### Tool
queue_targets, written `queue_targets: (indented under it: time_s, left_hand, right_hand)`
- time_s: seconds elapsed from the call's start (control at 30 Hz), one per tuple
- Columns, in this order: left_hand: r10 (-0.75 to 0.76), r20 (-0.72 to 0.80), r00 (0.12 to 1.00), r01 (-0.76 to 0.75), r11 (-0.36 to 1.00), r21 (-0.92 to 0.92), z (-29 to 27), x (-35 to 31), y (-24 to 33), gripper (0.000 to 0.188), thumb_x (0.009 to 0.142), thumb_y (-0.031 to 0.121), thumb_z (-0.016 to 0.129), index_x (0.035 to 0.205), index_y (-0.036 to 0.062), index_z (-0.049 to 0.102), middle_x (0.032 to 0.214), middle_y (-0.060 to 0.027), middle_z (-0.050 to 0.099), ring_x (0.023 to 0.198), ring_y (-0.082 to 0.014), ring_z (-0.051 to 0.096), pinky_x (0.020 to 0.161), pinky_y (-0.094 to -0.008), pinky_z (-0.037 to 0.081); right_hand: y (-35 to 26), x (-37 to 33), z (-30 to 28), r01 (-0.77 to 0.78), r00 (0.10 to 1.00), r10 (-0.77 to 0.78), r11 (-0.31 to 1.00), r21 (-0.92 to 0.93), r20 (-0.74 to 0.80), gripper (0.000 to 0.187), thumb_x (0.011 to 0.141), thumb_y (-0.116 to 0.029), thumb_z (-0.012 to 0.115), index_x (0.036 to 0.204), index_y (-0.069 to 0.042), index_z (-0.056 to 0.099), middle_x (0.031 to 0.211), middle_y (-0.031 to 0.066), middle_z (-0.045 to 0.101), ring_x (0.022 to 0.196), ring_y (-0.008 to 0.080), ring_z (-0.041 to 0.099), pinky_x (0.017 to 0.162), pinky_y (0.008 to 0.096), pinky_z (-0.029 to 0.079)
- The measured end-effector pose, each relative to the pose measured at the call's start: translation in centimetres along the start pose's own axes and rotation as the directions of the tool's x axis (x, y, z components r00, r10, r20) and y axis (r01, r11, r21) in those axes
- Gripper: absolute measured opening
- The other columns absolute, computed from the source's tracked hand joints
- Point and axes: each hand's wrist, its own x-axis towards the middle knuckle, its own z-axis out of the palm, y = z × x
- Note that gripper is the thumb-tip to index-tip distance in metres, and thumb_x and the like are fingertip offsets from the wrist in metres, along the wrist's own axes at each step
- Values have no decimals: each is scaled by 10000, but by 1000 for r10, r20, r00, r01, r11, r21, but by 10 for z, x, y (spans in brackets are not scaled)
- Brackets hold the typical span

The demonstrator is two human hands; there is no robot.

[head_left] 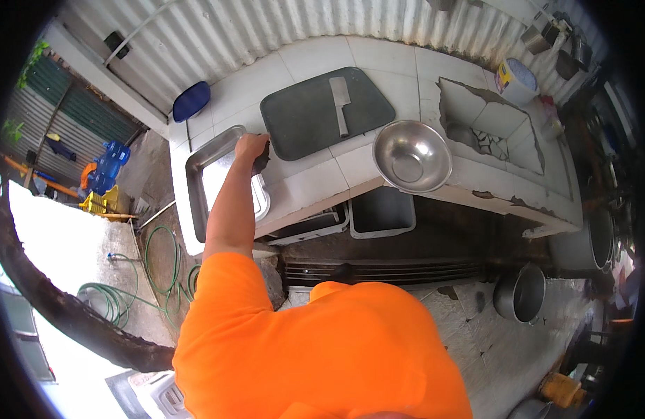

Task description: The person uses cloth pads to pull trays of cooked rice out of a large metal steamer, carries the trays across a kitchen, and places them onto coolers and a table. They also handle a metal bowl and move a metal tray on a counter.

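My left hand reaches forward from an orange sleeve, its fingers closed around a small dark thing whose kind I cannot make out. It is over the right side of a shallow rectangular steel tray at the counter's left end. Bright glare covers much of the tray's inside, and my forearm hides part of it. Just right of the hand lies a dark grey cutting board, with a cleaver flat on it. My right hand is out of view.
A steel bowl stands at the white-tiled counter's front edge. Right of it is a tiled sink with a white bucket behind. A blue basin sits back left. Grey bins are below; a hose lies left.
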Motion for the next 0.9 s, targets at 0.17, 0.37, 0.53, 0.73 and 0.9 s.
queue_targets:
  time_s: [0.17, 0.37, 0.53, 0.73, 0.9]
  left_hand:
    - [97, 92, 991, -114, 973, 200, 54, 113, -56, 413, 782, 363, 558, 982, 26, 689, 1044, -256, 630, 997, -386, 612, 851, -421, 486]
    - [-10, 324, 946, 24, 999, -40, 100, 177, -55, 372, 765, 210, 554, 1033, -22, 664, 1133, -214, 625, 1080, -338, 598, 880, -408, 472]
    - [-84, 384, 919, 161, 971, -175, 125, 202, -63, 380, 757, 189, 571, 1041, -52, 646, 1090, -204, 650, 1034, -308, 629, 819, -407, 486]
    - [-59, 332, 941, 171, 931, -321, 114, 181, -65, 377, 771, 231, 619, 982, -78, 654, 957, -179, 670, 855, -293, 656, 708, -427, 493]
    - [-5, 343, 939, 184, 852, -490, 91, 160, -45, 368, 783, 249, 637, 925, -89, 664, 859, -160, 660, 751, -255, 639, 646, -413, 491]
  right_hand:
    - [-37, -44, 52, 149, 989, -149, 986, -76, 12, 218, 861, -126, 495, 1002, 10, 591, 808, 109, 622, 746, 235, 620, 616, 381, 500]
    - [-70, -78, 84, 182, 981, -191, 955, 234, 17, 144, 888, -161, 496, 872, -22, 532, 731, 60, 566, 631, 212, 548, 574, 366, 438]
    - [-82, -89, 108, -34, 997, 62, 862, 506, -39, 126, 882, -127, 493, 906, -23, 559, 780, 73, 604, 680, 223, 594, 614, 358, 478]
    - [-53, -61, 103, 193, 980, -199, 970, 150, 25, 245, 832, -102, 531, 1059, -10, 543, 843, 98, 584, 719, 247, 609, 665, 399, 523]
    - [-87, -90, 115, -34, 997, 56, 919, 393, -44, 252, 839, -105, 520, 1068, -1, 532, 851, 113, 578, 738, 255, 609, 678, 404, 526]
